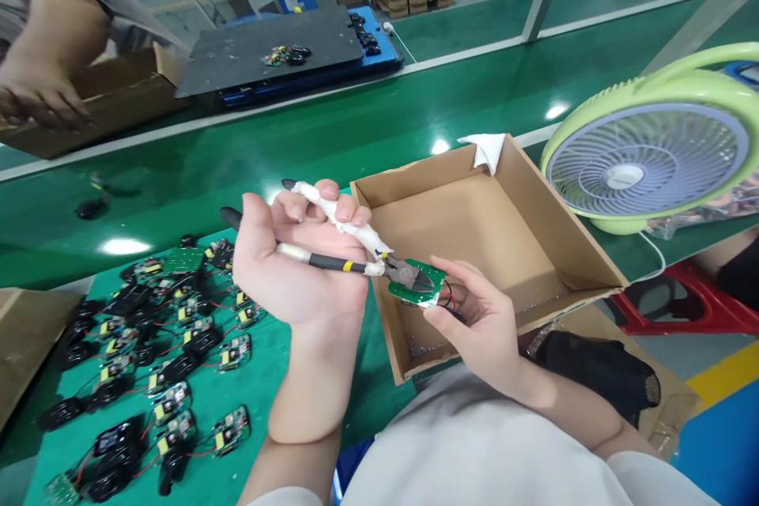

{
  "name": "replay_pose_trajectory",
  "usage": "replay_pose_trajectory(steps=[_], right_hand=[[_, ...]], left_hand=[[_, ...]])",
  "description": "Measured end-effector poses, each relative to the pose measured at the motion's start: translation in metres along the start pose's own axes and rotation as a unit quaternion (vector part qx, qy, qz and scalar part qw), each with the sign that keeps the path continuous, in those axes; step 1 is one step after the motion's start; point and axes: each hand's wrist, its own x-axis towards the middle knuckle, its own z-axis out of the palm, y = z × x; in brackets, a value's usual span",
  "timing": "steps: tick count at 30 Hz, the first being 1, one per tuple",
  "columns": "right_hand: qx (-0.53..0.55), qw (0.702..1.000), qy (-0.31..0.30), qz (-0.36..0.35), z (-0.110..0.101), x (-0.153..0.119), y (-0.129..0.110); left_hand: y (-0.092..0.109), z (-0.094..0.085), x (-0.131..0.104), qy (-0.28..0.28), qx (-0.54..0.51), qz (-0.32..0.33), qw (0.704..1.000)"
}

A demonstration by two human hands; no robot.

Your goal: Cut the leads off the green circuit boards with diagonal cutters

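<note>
My left hand (308, 253), palm up, is closed around a pair of side cutters (356, 249) whose handles are partly wrapped in white tape. The cutters' dark jaws lie over the face of a small green circuit board (398, 290); whether they grip anything there I cannot tell. My right hand (483, 324) pinches this board by its right edge, with red and black wires showing beside the fingers. Both hands are above the left side of an open cardboard box (569, 241). Left of them, several boards wired to black parts (183, 348) lie on a green mat (266, 403).
A green fan (646, 142) stands right of the box, above a red stool (681, 304). Across the bench, a co-worker's hand (44, 91) rests over another cardboard box (118, 107). A black sheet (237, 47) carries a few parts. White material (489, 150) hangs on the box's far corner.
</note>
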Motion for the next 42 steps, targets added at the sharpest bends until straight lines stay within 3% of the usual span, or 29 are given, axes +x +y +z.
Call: replay_pose_trajectory(steps=[12, 18, 32, 42], right_hand=[[0.031, 0.999, -0.004, -0.004, 0.001, -0.001, 0.0], [0.045, 0.999, -0.011, 0.005, 0.0, -0.002, 0.0], [0.079, 0.996, -0.047, -0.009, 0.002, 0.0, 0.0], [0.036, 0.999, -0.028, 0.015, 0.002, -0.001, 0.0]], left_hand=[[-0.01, -0.005, 0.003, -0.029, 0.008, -0.018, 0.999], [-0.01, -0.005, 0.005, -0.011, -0.009, -0.021, 1.0], [-0.008, 0.0, -0.002, -0.027, -0.012, 0.056, 0.998], [-0.009, 0.0, -0.001, -0.03, -0.001, 0.016, 0.999]])
